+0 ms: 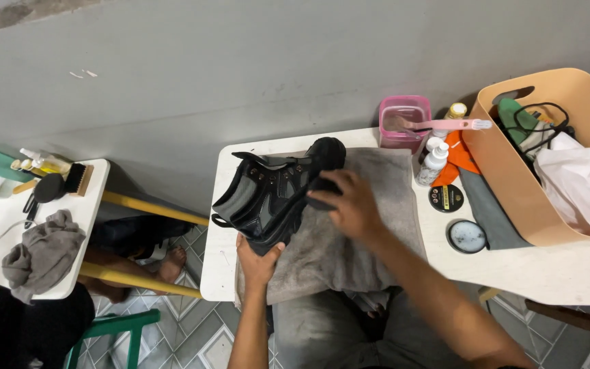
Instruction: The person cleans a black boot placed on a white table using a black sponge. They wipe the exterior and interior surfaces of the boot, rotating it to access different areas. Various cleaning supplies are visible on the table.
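Far left: side table (93,179) with a grey rag (41,254), a black brush (48,187) and small bottles (44,162). Another person's bare foot (171,263) shows on the floor between the two tables. Not ours, leave it

Boot (274,191) lies on its side on the grey towel (336,253) at the left end of the main table (554,273), toe toward the far wall, heel close to the near-left edge

Left hand (257,260) is clasped around the boot's near end from below, bracing it. Right hand (351,203) is closed over a dark pad or brush (322,195) pressed against the upper, just beside the toe. Can't tell which it is, the fingers hide it

To do this stroke well, I'd judge: keep the left grip firm so the boot doesn't roll, work short passes along the upper, keep the boot over the towel since the left edge is near

Room: free towel to the right of the boot. Beyond it things crowd in: pink cup (404,123) with a toothbrush (445,125) across it, white bottle (434,161), black tin (446,198), open tin lid (467,236), then the tan bin (513,184). A wide right elbow swing risks the bottle and tins. Near edge right of the towel is bare
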